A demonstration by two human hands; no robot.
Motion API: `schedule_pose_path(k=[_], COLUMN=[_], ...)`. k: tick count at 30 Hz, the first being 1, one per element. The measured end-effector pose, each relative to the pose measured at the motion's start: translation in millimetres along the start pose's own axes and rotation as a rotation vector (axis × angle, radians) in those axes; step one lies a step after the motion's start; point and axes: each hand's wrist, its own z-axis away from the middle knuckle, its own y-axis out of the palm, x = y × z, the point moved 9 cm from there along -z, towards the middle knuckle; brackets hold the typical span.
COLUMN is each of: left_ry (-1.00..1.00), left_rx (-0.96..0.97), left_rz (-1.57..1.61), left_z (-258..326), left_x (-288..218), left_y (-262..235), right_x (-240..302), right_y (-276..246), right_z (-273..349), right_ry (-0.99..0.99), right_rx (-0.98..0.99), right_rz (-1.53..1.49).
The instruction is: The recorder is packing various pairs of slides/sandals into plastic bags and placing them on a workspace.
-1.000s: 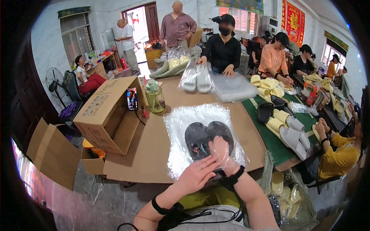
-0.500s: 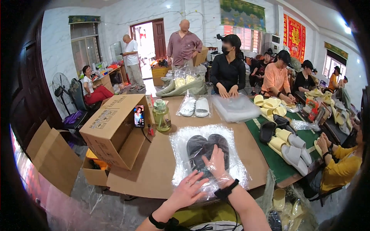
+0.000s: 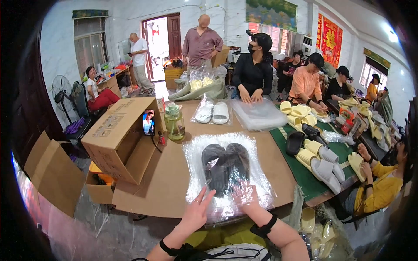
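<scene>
A pair of dark slippers [image 3: 214,163] lies side by side in a clear plastic bag [image 3: 261,174] on the cardboard-covered table, toes pointing away from me. My left hand [image 3: 200,209] is open at the bag's near left edge, its fingers stretched toward the slippers' heels. At the near right edge, my right hand [image 3: 245,194] shows through shiny film, close to the right slipper's heel. Its fingers look spread, though glare blurs them. Beneath the bag, more clear plastic appears layered.
Beyond the bag are bagged white slippers [image 3: 212,113], a stack of clear bags [image 3: 257,114] under a co-worker's hands, and a green-tinted bottle [image 3: 174,124]. A cardboard box [image 3: 117,139] with a phone [image 3: 149,122] stands left. Yellow and grey slippers [image 3: 324,172] cover the green table right.
My right hand has drawn back from on top of the slippers to the bag's near edge, where film now overlies it. My left hand has shifted slightly left and the slippers are more exposed.
</scene>
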Motion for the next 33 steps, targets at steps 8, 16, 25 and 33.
schedule_pose_path(k=[8, 16, 25, 33], left_ry=[0.034, -0.111, -0.517, -0.436], left_rx=[-0.012, -0.037, -0.086, 0.033], left_rz=[0.067, 0.663, 1.232, 0.558], left_z=[10.0, 20.7, 25.8, 4.1], left_x=[26.7, 60.9, 115.3, 112.8], left_y=[0.9, -13.9, -17.4, 16.7], right_x=[-62.3, -87.2, -168.8, -161.1], right_y=[-54.4, -141.2, -83.9, -32.9], right_z=[-46.3, -16.7, 81.9, 70.8], right_ry=[0.383, 0.197, 1.005, 0.95], right_rx=[0.32, -0.079, 0.297, 0.561], right_rz=[-0.919, -0.845, -1.839, -1.655])
